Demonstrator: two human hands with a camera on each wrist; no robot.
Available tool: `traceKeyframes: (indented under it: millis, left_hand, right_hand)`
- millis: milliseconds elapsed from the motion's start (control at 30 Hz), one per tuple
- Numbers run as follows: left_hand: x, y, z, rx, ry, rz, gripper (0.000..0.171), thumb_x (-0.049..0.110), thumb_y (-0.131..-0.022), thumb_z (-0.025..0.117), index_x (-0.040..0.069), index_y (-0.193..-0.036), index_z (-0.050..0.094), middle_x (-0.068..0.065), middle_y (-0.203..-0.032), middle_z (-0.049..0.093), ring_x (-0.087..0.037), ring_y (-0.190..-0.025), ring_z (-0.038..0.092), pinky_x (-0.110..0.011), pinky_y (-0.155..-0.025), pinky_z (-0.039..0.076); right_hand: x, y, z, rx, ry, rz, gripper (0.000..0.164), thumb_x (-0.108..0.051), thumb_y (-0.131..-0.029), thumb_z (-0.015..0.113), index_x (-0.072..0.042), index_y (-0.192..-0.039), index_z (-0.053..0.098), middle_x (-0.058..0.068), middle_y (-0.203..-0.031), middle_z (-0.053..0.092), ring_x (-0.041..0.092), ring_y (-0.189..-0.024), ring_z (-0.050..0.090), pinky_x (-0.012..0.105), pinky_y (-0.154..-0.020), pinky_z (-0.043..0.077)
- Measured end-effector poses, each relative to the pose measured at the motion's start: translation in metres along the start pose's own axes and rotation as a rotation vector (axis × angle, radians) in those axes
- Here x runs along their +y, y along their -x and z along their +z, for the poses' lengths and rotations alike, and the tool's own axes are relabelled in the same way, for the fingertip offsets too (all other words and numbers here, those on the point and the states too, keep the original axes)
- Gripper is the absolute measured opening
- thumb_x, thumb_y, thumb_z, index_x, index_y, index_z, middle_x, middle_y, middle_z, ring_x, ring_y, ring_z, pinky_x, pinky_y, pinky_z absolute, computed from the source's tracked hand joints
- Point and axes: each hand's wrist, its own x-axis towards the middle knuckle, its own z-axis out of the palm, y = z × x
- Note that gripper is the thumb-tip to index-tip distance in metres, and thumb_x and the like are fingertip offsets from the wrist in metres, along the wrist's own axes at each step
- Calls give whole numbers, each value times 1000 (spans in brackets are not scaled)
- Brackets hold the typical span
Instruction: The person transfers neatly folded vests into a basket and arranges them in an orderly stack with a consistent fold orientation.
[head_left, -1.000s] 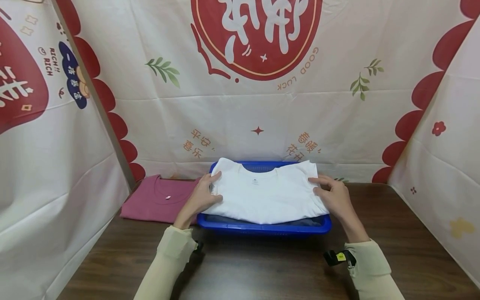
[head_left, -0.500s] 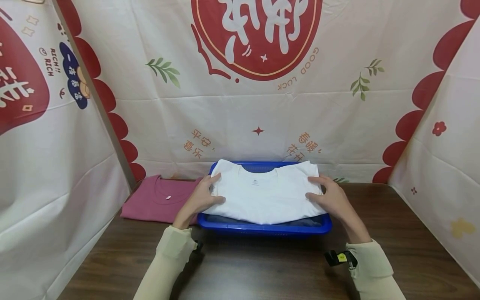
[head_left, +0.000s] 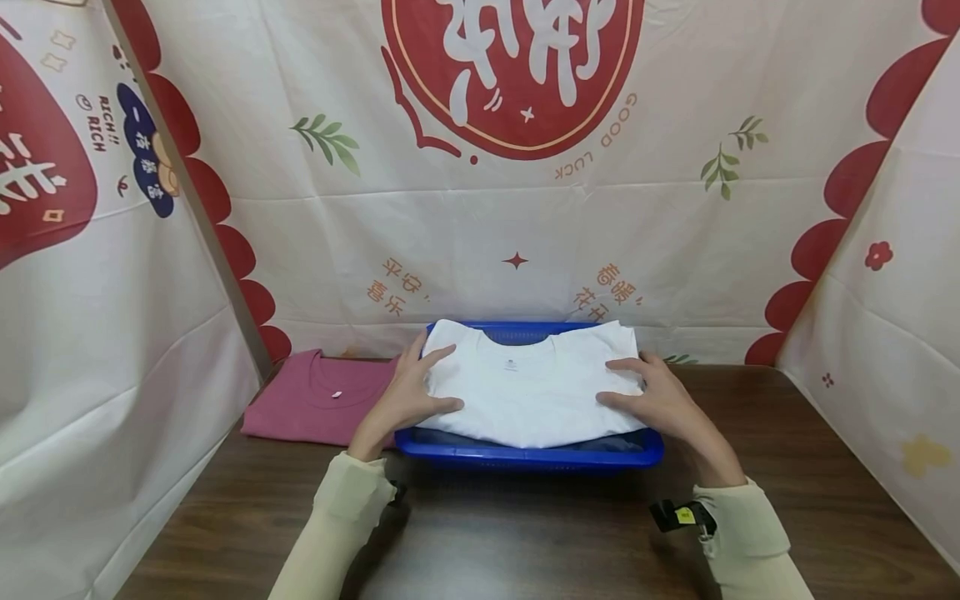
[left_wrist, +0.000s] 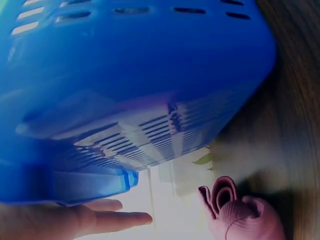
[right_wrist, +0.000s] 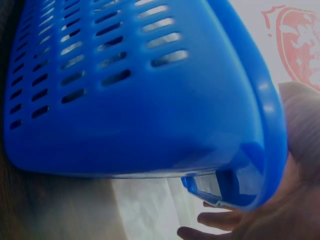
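Observation:
A folded white T-shirt point(head_left: 528, 396) lies neck side away on top of a blue plastic basket point(head_left: 525, 456). Dark blue cloth point(head_left: 611, 443) shows under its near edge. At the basket's left end is my left hand point(head_left: 405, 393), thumb and a finger spread over the shirt's side. My right hand point(head_left: 663, 400) mirrors it at the right end, thumb and forefinger also extended over the white cloth. Both wrist views show the slotted basket wall from outside; straight fingers point(left_wrist: 112, 220) of the left hand and the right palm point(right_wrist: 300, 165) are by its rim.
A folded mauve-pink T-shirt point(head_left: 322, 400) lies on the brown wooden table point(head_left: 525, 533), left of the basket. A printed white cloth point(head_left: 480, 233) hangs behind, with more cloth on both sides. The table's right edge point(head_left: 862, 467) slants beside the right arm.
Both hands have shifted slightly inward, their thumbs and forefingers reaching further over the white T-shirt. The shirt's far edge has settled slightly lower; the basket stays in place.

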Motion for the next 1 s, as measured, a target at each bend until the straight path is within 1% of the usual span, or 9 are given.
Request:
traceKeyframes:
  millis: [67,200,333,467,667,733,800,900,1000]
  left_hand:
    - [0,0,0,-5,-12,-3,84,38,-68,85,22,-142,49,-13,-163,3,-46,-146,0,-70,-110,13]
    - [1,0,-1,-42,-63,0,77,41,-71,82,15,-138,54,-5,-163,9,-51,-144,-5,-72,-108,10]
    - [3,1,-4,-111,-90,-58,69,48,-77,75,15,-135,56,5,-161,15,-45,-146,-11,-74,-107,5]
    - [4,2,-6,-158,-94,-105,69,52,-80,70,15,-137,54,8,-161,15,-40,-147,-12,-73,-107,4]
    - [2,4,-8,-194,-79,-122,71,53,-84,65,15,-142,49,7,-160,19,-39,-147,-11,-72,-108,3]
    - [1,4,-8,-187,-68,-109,68,51,-87,63,13,-141,49,5,-159,21,-40,-147,-7,-70,-110,4]
    - [0,3,-8,-166,-52,-78,63,47,-89,62,8,-139,52,2,-159,24,-39,-148,0,-65,-114,4]
    - [0,3,-7,-110,-31,-44,58,39,-91,63,3,-135,54,-3,-156,32,-39,-148,11,-58,-117,6]
    - [-1,4,-7,-47,-11,-48,56,33,-89,67,0,-133,56,-4,-151,41,-37,-146,21,-53,-119,12]
  right_hand:
    - [-1,0,1,-24,3,10,78,-55,-78,70,-7,-137,52,35,-150,20,53,-128,32,73,-96,32]
    - [-1,0,1,-46,5,21,81,-56,-76,72,-7,-138,51,34,-150,20,52,-127,34,72,-94,35]
    - [0,0,2,-62,4,25,82,-56,-76,72,-9,-139,51,33,-151,19,51,-127,34,72,-94,34]
    - [1,2,2,-83,-9,41,83,-57,-75,71,-10,-140,48,33,-152,18,51,-127,34,72,-94,34]
    - [0,2,2,-92,-17,57,84,-56,-75,71,-11,-141,47,32,-151,22,51,-126,36,71,-95,36]
    - [-1,3,2,-95,-20,65,83,-56,-76,71,-11,-141,47,32,-150,23,50,-126,36,71,-95,36]
    - [-2,3,2,-99,-26,72,83,-56,-76,72,-11,-141,47,31,-150,24,50,-126,35,71,-95,35]
    - [-2,3,2,-105,-32,75,83,-55,-76,72,-12,-141,46,31,-150,24,50,-128,34,71,-96,35]
    - [-2,3,2,-107,-35,72,82,-55,-76,71,-12,-141,46,30,-151,25,50,-129,32,71,-96,34]
